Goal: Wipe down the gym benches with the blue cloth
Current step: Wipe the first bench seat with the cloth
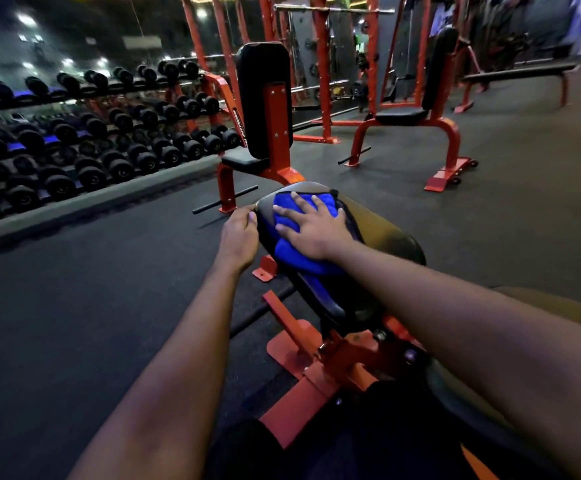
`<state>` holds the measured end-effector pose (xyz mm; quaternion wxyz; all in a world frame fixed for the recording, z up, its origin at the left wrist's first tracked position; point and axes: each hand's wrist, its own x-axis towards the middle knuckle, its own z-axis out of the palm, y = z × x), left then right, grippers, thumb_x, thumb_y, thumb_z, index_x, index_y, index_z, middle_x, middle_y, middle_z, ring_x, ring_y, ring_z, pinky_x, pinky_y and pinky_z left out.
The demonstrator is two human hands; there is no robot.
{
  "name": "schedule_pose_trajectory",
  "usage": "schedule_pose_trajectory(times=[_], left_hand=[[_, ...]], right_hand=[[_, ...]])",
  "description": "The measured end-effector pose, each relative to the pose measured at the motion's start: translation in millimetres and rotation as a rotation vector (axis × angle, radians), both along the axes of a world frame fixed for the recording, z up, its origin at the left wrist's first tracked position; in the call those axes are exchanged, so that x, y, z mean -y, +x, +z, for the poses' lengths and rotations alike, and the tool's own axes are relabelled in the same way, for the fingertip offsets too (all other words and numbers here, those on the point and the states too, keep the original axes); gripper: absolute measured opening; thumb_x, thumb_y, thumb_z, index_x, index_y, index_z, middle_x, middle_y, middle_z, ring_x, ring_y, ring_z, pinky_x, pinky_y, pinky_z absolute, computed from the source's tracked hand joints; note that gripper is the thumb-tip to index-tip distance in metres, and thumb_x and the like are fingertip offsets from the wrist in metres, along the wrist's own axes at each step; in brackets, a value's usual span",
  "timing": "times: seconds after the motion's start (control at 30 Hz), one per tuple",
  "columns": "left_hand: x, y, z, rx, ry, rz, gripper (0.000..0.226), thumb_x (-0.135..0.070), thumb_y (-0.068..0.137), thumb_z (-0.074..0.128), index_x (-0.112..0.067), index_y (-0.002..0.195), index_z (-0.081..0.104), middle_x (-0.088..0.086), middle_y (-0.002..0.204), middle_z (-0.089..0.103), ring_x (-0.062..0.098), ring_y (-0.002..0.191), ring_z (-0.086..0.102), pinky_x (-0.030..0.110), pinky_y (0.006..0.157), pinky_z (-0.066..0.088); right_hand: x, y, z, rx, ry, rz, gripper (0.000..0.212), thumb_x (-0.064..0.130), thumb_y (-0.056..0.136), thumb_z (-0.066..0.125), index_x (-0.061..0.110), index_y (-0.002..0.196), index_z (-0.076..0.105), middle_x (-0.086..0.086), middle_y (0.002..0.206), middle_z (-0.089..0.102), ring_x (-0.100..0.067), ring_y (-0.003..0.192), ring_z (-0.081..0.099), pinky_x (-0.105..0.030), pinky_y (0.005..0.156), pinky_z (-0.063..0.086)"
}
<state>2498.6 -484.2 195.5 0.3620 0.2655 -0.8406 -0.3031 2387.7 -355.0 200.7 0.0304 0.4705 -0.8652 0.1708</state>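
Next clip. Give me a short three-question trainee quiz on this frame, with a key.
1. True or false: the right hand holds the blue cloth bunched in a fist.
2. What does the left hand hold? A) the cloth B) the edge of the bench pad C) a dumbbell
3. Fill in: the dumbbell rack stands to the person's ____.
Key: 1 false, it lies flat on the cloth with fingers spread; 2 B; 3 left.
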Motion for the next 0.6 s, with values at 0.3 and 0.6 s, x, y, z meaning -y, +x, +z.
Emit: schedule_pose_trajectory(times=[0.3, 0.6], left_hand=[[-15, 1, -20, -0.092, 0.011, -0.02, 0.043, -0.014, 0.104, 0.037, -0.005, 0.146, 0.041, 0.009, 0.153, 0.038, 0.019, 0.142, 0.032, 0.02, 0.113, 0.016], [-39, -20, -29, -0.117, 0.085, 0.067, 0.052, -0.023, 0.106, 0.033, -0.003, 0.153, 0.024, 0.013, 0.162, 0.019, 0.024, 0.15, 0.015, 0.033, 0.122, 0.008]], right_hand=[[-62, 19, -43, 0.301, -0.328, -0.644, 0.05, 0.06, 0.097, 0.037, 0.049, 0.146, 0.038, 0.005, 0.166, 0.013, -0.025, 0.153, 0.005, -0.066, 0.115, 0.009], [-77, 44, -70, 0.417, -0.487, -0.806, 0.061, 0.061, 0.097, 0.039, 0.045, 0.153, 0.023, -0.002, 0.167, 0.002, -0.035, 0.152, -0.001, -0.057, 0.115, 0.021]])
